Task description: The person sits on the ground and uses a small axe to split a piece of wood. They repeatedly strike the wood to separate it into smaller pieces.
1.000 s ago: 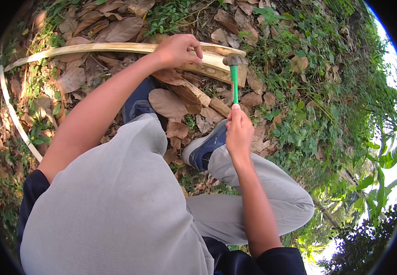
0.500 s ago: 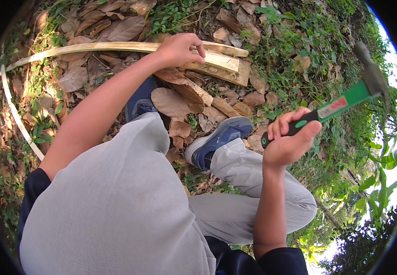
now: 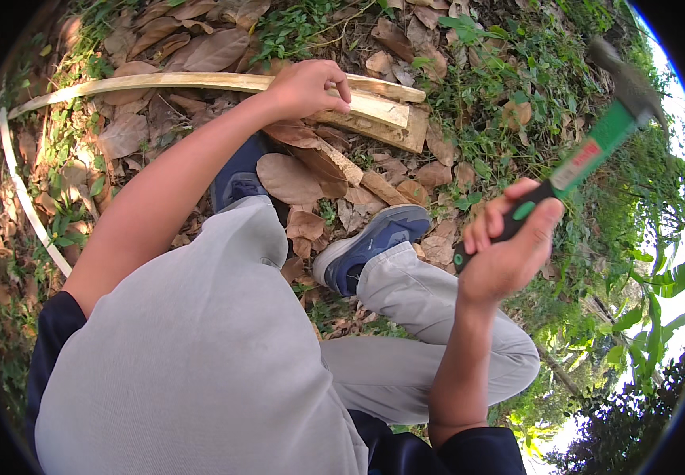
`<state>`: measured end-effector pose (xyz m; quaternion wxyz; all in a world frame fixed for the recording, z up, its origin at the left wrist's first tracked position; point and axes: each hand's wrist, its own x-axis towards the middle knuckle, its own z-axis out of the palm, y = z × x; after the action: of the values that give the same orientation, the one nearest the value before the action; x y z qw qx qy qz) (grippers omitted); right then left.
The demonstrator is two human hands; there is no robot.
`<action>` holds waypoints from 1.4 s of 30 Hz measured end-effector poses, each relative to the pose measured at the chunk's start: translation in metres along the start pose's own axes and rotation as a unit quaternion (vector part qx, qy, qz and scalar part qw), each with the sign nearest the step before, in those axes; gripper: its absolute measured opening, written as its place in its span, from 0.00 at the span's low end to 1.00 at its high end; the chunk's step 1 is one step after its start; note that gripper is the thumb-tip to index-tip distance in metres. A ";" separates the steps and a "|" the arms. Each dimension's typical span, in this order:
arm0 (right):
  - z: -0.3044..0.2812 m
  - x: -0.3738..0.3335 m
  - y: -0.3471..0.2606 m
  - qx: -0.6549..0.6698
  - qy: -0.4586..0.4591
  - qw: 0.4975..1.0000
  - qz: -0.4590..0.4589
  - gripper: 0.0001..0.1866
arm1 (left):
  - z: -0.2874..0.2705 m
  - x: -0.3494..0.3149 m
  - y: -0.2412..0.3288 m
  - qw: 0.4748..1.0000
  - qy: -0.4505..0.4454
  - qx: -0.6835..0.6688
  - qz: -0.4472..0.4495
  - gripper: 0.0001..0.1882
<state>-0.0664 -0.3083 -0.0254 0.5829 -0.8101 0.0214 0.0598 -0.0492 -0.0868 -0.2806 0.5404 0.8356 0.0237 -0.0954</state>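
Note:
My right hand point(image 3: 508, 252) is closed round the black grip of a claw hammer point(image 3: 592, 158), held up at the right with its green shaft slanting away and its metal head at the far end. My left hand point(image 3: 303, 89) bears down on a pale wooden strip point(image 3: 378, 108), fingers curled over it. That strip lies on a wider board point(image 3: 415, 133), with a longer strip point(image 3: 172, 81) beside it running out to the left. A small dark mark, perhaps a nail, shows near the strip's right end; it is too small to tell.
Another thin strip point(image 3: 22, 186) slants along the left. Short wood pieces point(image 3: 382, 188) lie among large dry leaves point(image 3: 287, 178) close to my blue shoes point(image 3: 374, 245). Green plants point(image 3: 493, 95) grow at the right. My bent legs in grey trousers point(image 3: 200, 340) fill the near side.
The hammer's head has swung up and slightly left, so the shaft stands steeper. My left hand and the wood have stayed nearly where they were.

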 end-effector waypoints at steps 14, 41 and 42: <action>-0.005 -0.021 0.135 -0.288 -0.092 0.945 0.127 0.25 | 0.001 0.004 0.003 1.000 -0.001 0.009 0.008 0.11; -0.006 -0.004 0.044 -0.212 -0.056 0.974 0.057 0.25 | -0.008 0.003 0.022 0.997 -0.029 0.067 -0.019 0.23; -0.006 0.001 0.021 -0.197 -0.045 0.979 0.038 0.24 | -0.009 0.001 0.019 0.997 -0.029 0.071 -0.025 0.23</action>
<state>-0.0676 -0.3211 -0.0430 0.4098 -0.9040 0.0138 0.1213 -0.0440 -0.0869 -0.2605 0.4778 0.8678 0.0225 -0.1347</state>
